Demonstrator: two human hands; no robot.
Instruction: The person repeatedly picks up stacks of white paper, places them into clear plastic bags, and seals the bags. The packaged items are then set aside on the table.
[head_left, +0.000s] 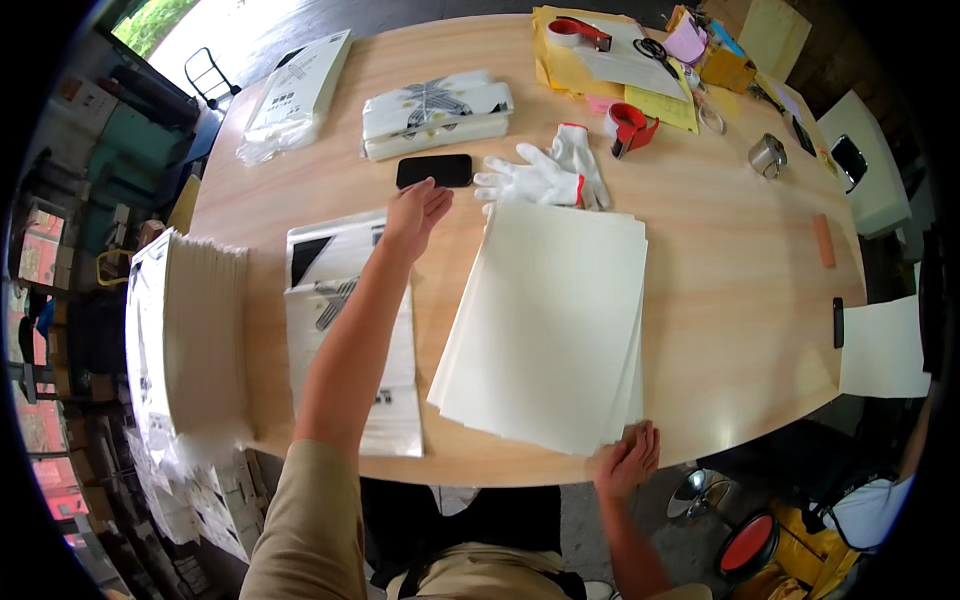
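Lengthwise, the paper stack [550, 320] points away, leaning slightly right.

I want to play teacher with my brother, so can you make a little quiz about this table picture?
1. True or false: the left hand is closer to the black smartphone than the right hand is.
2. Which is nearest the right hand?
A) metal cup
B) stacked white sheets
C) red tape dispenser
3. Fill in: the white gloves have ____ trim at their cuffs.

Key: 1 true; 2 B; 3 red.
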